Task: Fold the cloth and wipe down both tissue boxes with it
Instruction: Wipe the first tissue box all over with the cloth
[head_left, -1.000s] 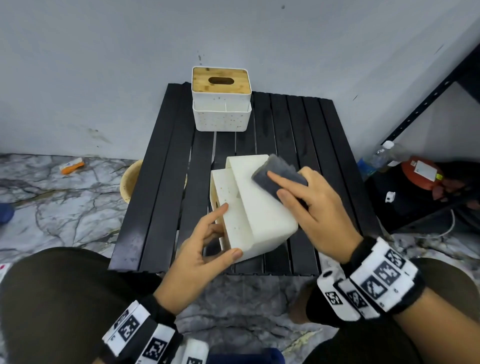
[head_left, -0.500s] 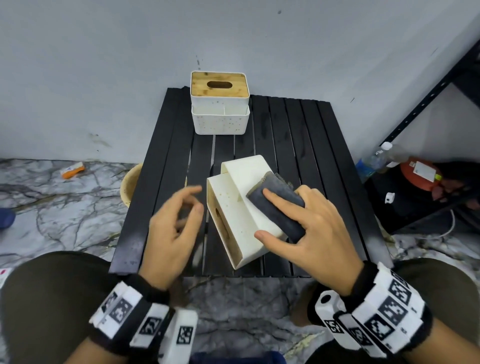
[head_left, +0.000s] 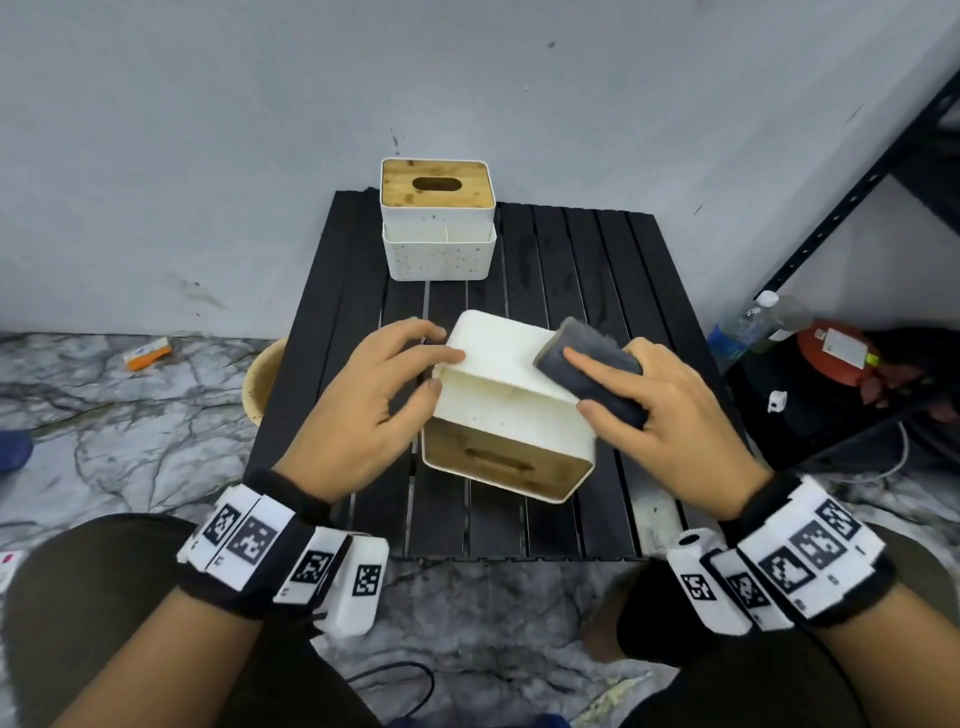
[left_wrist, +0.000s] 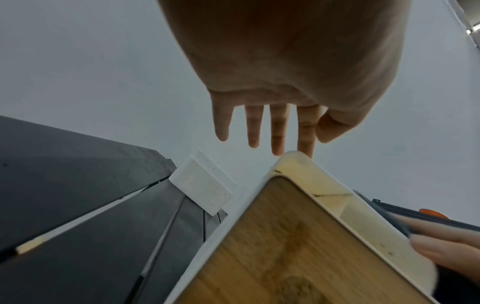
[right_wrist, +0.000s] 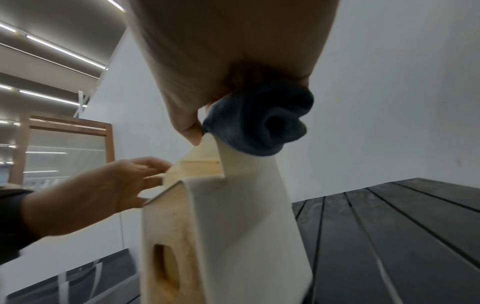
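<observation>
A white tissue box (head_left: 498, 374) lies on its side in the middle of the black slatted table (head_left: 597, 260), its bamboo lid (head_left: 498, 457) facing me. My left hand (head_left: 441, 369) rests against the box's far left corner with straight fingers, the thumb at its left side. My right hand (head_left: 582, 383) holds a folded grey cloth (head_left: 587, 374) pressed on the box's upper right edge, index finger on top. In the right wrist view the cloth (right_wrist: 259, 121) is bunched under the palm. A second tissue box (head_left: 436, 218) stands upright at the table's far edge.
The wall runs right behind the far box. A beige basin (head_left: 260, 384) sits under the table's left side. A black shelf frame (head_left: 831, 208), a plastic bottle (head_left: 748, 327) and a red container (head_left: 831, 353) are at the right. My knees are at the table's near edge.
The near box has been turned so its bamboo lid faces me. My left hand went from off the box to its far left corner. The cloth has shifted toward the box's right edge.
</observation>
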